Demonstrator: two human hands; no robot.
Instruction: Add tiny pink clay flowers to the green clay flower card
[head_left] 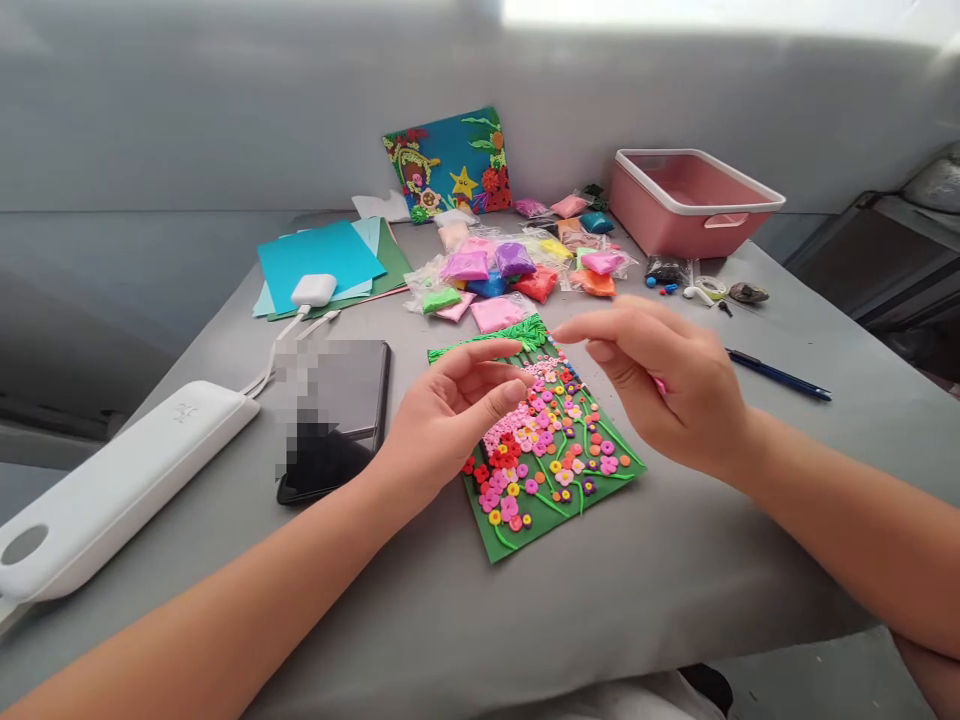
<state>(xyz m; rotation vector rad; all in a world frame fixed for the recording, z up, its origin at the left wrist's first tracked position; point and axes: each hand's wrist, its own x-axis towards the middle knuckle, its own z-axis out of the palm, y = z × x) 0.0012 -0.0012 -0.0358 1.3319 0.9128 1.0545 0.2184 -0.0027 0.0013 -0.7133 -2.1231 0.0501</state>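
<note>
A green card lies on the grey table, covered with small modelling-clay flowers, green stems and a leafy green strip along its far edge. My left hand hovers over the card's left side, index finger and thumb curved and apart, with no held thing visible between them. Above the card's right edge is my right hand, index finger stretched toward the left and thumb below it. A bit of pink clay shows in the right palm, behind the curled fingers, which partly hide it.
Several bags of coloured clay lie beyond the card. Behind them leans an undersea clay picture. A pink box stands back right, a pen nearer. On the left are coloured sheets, a phone and a white power strip.
</note>
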